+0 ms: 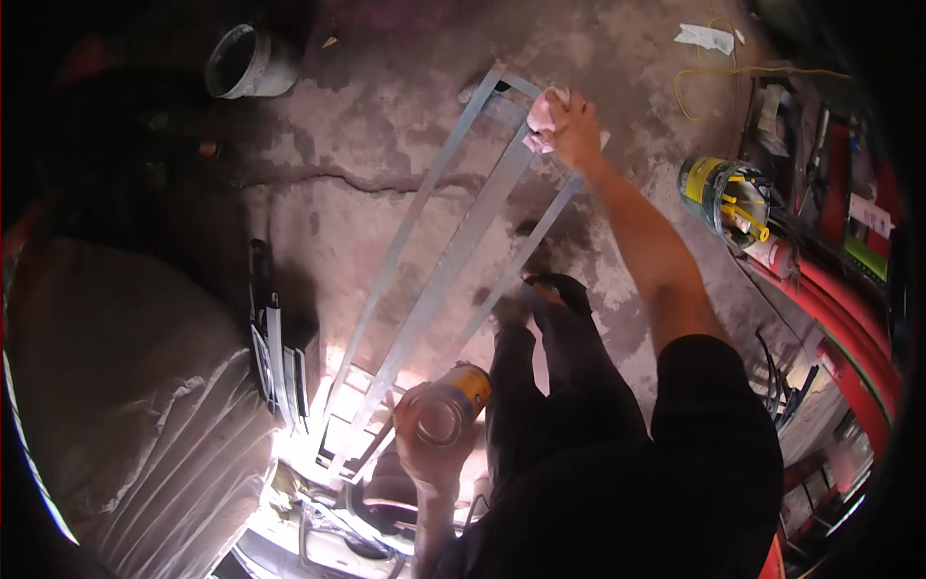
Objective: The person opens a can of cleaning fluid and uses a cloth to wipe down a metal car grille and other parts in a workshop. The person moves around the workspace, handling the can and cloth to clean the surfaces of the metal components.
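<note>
A long grey metal frame (431, 287) with parallel bars slants from the far middle down to the near left. At its far end my right hand (577, 133) is closed on a pinkish-white rag (546, 116), which it presses against the frame's corner. Near my body my left hand (424, 443) grips a round can (465, 389) with a yellow-orange label. The can is tilted, and its round metal end faces up. It is held just beside the near end of the frame.
A grey bucket (253, 64) stands at the far left. On the right is a tub (723, 198) with yellow-handled tools, near red metal beams (820, 299). A covered bulky pile (145, 386) fills the left. Dark metal pieces (275, 338) stand beside it. White paper (705, 38) lies at far right.
</note>
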Available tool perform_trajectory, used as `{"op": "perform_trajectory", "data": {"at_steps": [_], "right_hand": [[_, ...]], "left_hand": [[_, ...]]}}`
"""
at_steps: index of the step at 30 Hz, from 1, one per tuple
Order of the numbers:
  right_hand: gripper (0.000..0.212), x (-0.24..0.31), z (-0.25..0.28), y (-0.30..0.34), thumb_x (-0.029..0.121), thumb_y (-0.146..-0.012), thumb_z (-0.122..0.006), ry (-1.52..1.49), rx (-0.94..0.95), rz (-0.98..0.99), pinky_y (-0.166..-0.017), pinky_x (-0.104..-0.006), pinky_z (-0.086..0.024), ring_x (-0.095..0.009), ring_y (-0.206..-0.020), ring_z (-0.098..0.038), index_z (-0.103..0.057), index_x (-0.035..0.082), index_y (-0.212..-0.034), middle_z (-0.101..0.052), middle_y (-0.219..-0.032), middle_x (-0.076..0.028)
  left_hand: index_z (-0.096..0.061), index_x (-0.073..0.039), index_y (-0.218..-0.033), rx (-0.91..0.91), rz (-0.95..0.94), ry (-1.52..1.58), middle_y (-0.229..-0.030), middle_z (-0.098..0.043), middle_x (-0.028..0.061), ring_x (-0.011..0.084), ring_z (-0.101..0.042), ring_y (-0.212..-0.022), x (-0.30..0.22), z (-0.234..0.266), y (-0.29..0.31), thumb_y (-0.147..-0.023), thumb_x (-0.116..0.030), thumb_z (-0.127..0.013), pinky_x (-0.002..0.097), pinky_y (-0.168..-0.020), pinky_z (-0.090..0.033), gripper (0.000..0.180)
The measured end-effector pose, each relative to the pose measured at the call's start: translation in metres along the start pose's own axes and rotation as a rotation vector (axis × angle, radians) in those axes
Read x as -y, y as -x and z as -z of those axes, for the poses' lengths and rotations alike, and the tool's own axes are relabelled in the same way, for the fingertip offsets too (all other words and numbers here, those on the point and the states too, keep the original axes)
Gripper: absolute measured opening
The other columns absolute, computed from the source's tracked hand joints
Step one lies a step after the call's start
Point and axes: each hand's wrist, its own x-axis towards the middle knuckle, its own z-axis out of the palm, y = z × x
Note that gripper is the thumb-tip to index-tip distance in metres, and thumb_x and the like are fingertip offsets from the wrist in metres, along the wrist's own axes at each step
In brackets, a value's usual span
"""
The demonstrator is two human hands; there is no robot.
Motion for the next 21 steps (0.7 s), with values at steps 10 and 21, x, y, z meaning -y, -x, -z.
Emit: {"op": "perform_trajectory", "data": {"at_steps": [10, 21], "right_hand": [[0.059, -0.093, 0.06, 0.167, 0.017, -0.077, -0.081, -0.572, 0.07, -0.203, -0.092, -0.0477, -0.054, -0.041, -0.113, -0.067, -0.056, 0.01, -0.13, -0.068, -0.12, -0.022], [0.049, -0.138, 0.12, 0.71, 0.039, -0.091, -0.068, -0.37, 0.936, -0.929, -0.1, -0.0461, -0.051, -0.036, -0.113, -0.067, -0.067, 0.006, -0.127, -0.071, -0.12, -0.025]], "left_hand": [[-0.062, -0.005, -0.122, 0.147, -0.251, 0.209, -0.125, -0.065, 0.02, 0.0393, -0.063, -0.118, -0.031, 0.032, 0.014, -0.063, -0.003, -0.094, 0.0481, -0.103, -0.05, 0.067], [-0.065, -0.003, -0.122, 0.465, -0.499, 0.208, -0.126, -0.068, 0.0173, 0.0355, -0.064, -0.12, -0.05, 0.03, 0.009, -0.072, -0.016, -0.094, 0.0435, -0.103, -0.05, 0.059]]}}
